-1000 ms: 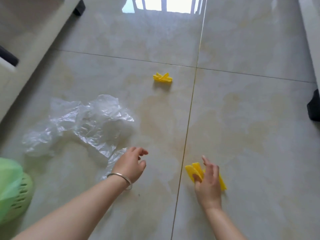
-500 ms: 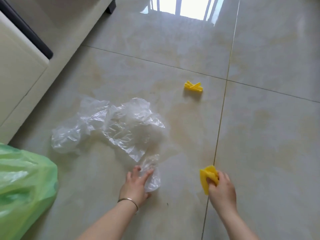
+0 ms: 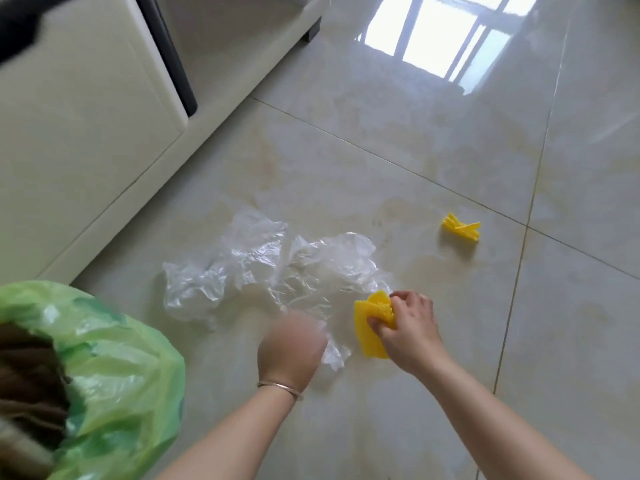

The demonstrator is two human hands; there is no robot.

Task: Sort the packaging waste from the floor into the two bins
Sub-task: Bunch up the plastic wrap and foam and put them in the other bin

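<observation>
Two hands work low over the floor. Left of them stands a green-lined bin. Clear plastic film sprawls beyond the left hand, which clutches its edge, blurred. Right hand grips yellow packaging; another yellow piece lies well beyond.

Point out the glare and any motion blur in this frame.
Head view: window glare washes the glossy floor tiles at top; the left hand on the clear plastic sheet is motion-smeared; the right hand and yellow packaging piece stay sharp.
</observation>
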